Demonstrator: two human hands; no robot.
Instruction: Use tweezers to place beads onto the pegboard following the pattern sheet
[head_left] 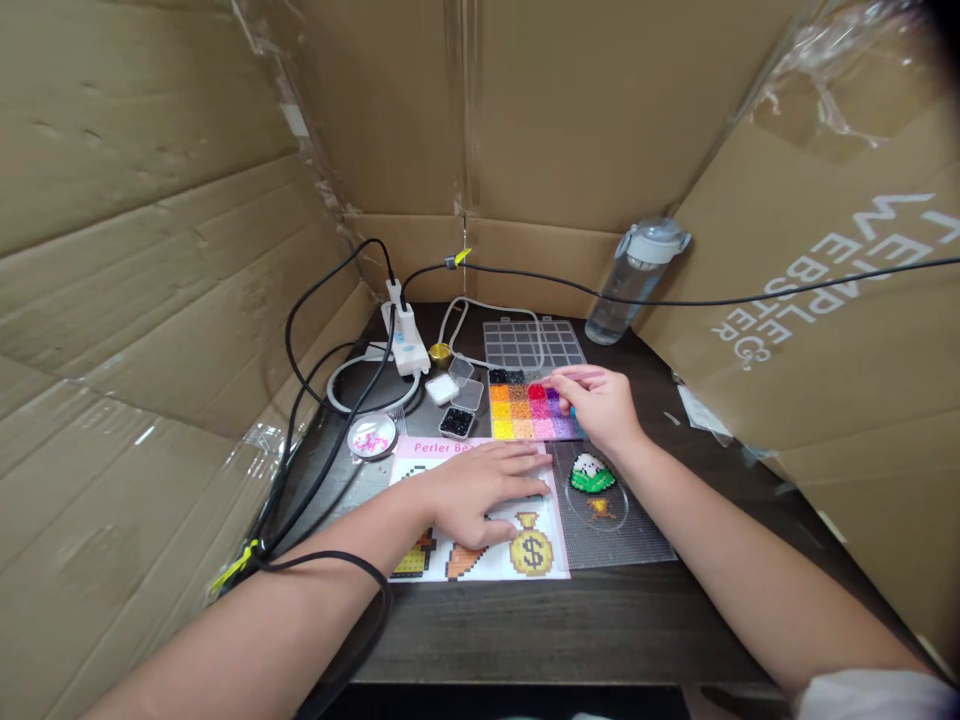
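Observation:
My left hand (484, 490) lies flat with fingers spread on a printed Perler bead pattern sheet (480, 568), which shows a money bag and other pixel designs. My right hand (604, 405) is closed around slim pink tweezers (581, 371), whose tip is over the bead box (517, 408) near the red and brown compartments. Part of the box is hidden behind this hand. Just below, a clear pegboard (645, 545) holds a green, white and black bead figure (592, 474) and a small orange-brown bead piece (601, 509).
The box's clear lid (532, 343) lies open behind it. To the left are small containers of black beads (456, 422) and white beads (442, 388), and a dish of pink beads (372, 437). A power strip (407, 340), black cables (292, 360) and water bottle (630, 285) stand near cardboard walls.

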